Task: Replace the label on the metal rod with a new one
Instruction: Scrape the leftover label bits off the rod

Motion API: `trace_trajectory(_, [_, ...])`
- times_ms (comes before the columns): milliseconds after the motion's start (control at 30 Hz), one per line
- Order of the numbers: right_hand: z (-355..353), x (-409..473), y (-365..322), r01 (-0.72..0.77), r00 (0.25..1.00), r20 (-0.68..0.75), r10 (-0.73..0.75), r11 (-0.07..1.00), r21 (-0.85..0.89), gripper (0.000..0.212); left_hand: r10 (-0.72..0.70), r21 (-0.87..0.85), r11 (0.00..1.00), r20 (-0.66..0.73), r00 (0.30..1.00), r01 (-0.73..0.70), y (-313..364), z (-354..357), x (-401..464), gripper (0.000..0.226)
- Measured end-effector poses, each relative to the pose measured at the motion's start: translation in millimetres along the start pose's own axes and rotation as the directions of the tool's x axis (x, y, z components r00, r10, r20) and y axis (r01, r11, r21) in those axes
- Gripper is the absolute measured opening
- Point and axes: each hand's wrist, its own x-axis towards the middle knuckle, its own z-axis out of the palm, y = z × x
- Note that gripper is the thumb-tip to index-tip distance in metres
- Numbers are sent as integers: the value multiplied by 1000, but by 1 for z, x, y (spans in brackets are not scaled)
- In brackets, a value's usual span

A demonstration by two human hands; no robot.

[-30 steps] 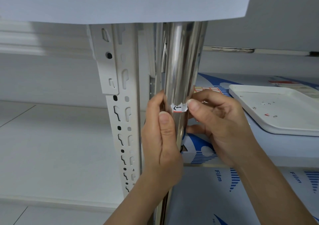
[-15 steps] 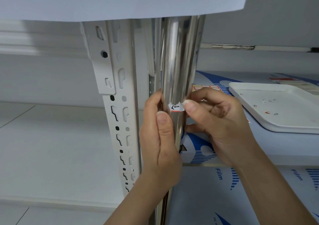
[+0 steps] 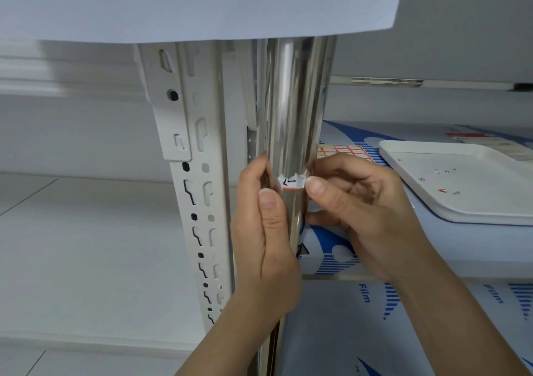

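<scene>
A shiny upright metal rod (image 3: 294,101) stands at the centre of the head view. On it sticks a torn white label remnant (image 3: 292,182) with black marks and a red edge. My left hand (image 3: 265,231) grips the rod from the left, thumb lying along its front just below the label. My right hand (image 3: 357,211) comes in from the right; its thumb tip touches the label's right edge, the fingers curl behind the rod. A sheet of fresh red-bordered labels (image 3: 343,152) lies behind my right hand, partly hidden.
A white slotted shelf upright (image 3: 199,173) stands just left of the rod. A white tray (image 3: 467,182) with small label scraps sits on a blue-printed box (image 3: 340,248) at right. A white sheet (image 3: 202,3) overhangs the top.
The hands and the label remnant stay where they were on the rod; only the camera view has shifted slightly.
</scene>
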Motion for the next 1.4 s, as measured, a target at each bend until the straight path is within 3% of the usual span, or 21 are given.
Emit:
trace_trajectory(167, [-1,1,-1,-17,1000,9,16,999,42,21,-16,5,1000,-7,1000,16,0,0,-1,36])
trace_trajectory(567, [1,-6,2,49,999,-12,-51,994,-98,24,-18,-13,1000,-6,1000,18,0,-1,-1,33])
trace_trajectory(1400, [6,-7,0,76,997,-21,-80,986,-148,22,-14,-11,1000,-22,1000,13,-1,0,-3,31])
